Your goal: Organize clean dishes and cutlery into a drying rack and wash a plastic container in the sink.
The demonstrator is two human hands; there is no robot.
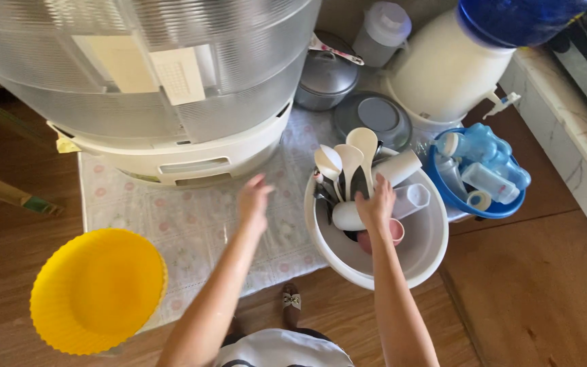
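My right hand [376, 204] reaches into a white basin [429, 251] and rests on a white cup [345, 216] lying among several white spoons [351, 163], dark utensils and a pink cup [395, 231]. Whether the fingers grip the cup cannot be told. My left hand [254, 200] hovers with fingers apart, holding nothing, over the floral cloth [191, 231], just in front of the large ribbed plastic dish cabinet [171, 81].
A yellow colander [96, 289] sits at the near left edge. Behind the basin are a blue basin of baby bottles [480, 170], a grey lid [374, 117], a metal pot [326, 75], a white water dispenser [446, 68] and a plastic jug [382, 30].
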